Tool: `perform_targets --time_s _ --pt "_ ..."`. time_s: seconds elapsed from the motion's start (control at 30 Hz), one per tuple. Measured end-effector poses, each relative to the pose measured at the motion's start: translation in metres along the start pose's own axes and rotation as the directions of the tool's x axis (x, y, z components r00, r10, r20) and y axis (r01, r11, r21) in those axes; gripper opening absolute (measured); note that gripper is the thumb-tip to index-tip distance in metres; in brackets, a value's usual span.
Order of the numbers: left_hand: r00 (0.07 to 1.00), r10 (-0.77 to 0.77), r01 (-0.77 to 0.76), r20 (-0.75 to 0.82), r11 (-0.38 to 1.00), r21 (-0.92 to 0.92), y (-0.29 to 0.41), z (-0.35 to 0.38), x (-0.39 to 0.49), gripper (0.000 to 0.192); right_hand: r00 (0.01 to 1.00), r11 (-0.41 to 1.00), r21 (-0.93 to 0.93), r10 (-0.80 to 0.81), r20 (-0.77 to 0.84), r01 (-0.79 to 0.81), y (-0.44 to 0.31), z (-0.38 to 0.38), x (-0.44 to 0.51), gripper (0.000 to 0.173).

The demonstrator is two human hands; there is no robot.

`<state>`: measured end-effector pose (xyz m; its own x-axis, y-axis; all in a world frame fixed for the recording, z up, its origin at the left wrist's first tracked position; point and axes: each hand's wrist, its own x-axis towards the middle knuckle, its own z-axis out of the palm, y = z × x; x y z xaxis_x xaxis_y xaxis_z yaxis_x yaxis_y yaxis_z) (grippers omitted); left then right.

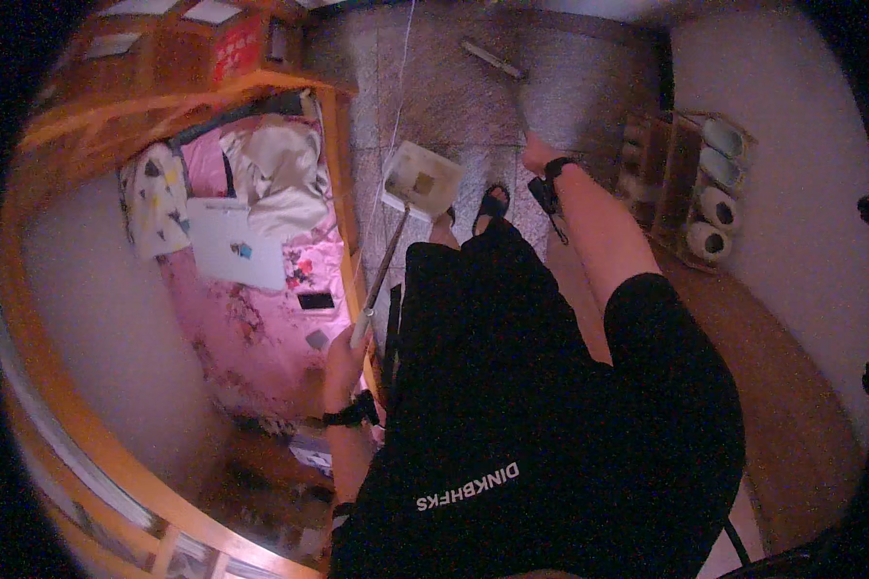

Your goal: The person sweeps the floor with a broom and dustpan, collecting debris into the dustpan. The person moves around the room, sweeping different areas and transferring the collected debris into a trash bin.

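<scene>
My left hand (342, 365) is closed around the pale grip of a long-handled dustpan (442, 174). The pan hangs ahead, low near the floor, and its handle (385, 268) slants down along the bed's edge. Held in my right hand (539, 153) is the thin handle of a broom-like tool, blurred and dim. Its long narrow head (492, 59) lies far forward, over the tiled floor (434, 94); whether it has bristles I cannot tell. Both wrists wear black bands. One sandalled foot (492, 206) shows just right of the dustpan.
To the left, a wooden bunk bed has a pink floral sheet (239, 318), a laptop (235, 242), a phone (316, 300) and a satin pillow (282, 166). A thin white cable (402, 94) hangs before the bed. At right stands a shoe rack (677, 177) with slippers (720, 170).
</scene>
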<state>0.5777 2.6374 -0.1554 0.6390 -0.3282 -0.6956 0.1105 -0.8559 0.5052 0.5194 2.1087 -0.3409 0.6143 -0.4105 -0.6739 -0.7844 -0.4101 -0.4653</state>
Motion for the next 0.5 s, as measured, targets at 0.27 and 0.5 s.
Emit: perform_targets --time_s 0.27,0.5 --pt "1.000 -0.030 0.030 -0.005 0.999 0.017 -0.082 0.036 -0.047 0.043 0.987 0.920 -0.362 -0.115 0.114 0.149 0.020 0.058 -0.039 0.073" --pt "0.997 0.070 -0.073 0.020 0.981 0.182 -0.131 0.045 -0.034 0.046 0.972 0.921 -0.388 0.104 0.210 -0.015 0.124 0.108 -0.095 0.069"
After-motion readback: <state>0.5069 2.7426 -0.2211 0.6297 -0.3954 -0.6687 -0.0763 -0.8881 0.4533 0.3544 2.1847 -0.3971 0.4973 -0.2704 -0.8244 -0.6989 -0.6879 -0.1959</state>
